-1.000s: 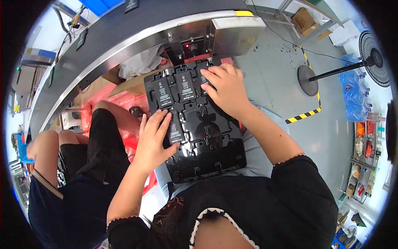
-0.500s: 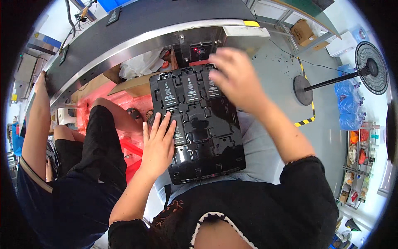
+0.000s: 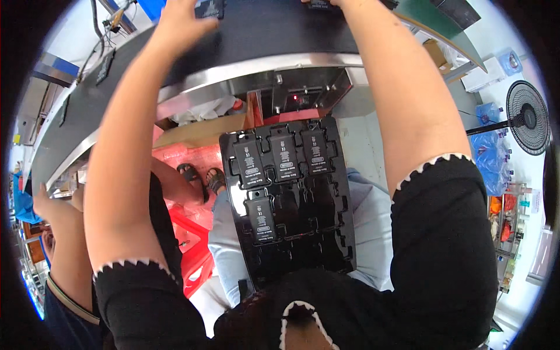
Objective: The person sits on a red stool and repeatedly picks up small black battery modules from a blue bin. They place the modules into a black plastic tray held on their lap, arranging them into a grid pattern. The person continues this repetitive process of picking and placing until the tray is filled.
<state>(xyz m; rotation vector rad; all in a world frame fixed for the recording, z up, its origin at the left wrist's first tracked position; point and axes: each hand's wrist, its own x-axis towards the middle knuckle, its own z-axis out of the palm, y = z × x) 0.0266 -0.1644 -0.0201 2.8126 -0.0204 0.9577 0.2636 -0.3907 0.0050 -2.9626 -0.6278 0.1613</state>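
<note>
Both my arms reach over the black conveyor belt. My left hand is at the top edge, thumb stretched out beside a flat black battery pack; its fingertips are partly cut off. Farther right, my right hand is mostly out of the picture, its visible fingers at both ends of another black battery pack. On my lap lies a glossy black moulded tray. Three labelled black battery packs fill its far row, and another pack sits at the left of the row below.
The belt's metal edge runs between me and the belt, with a control box beneath. More black packs lie on the belt at far left. A co-worker's arm is at my left. A standing fan is at right.
Both hands have left the tray and moved forward over the belt. The view has shifted, with the tray lower in it. Battery packs are now beside my hands at the top edge.
</note>
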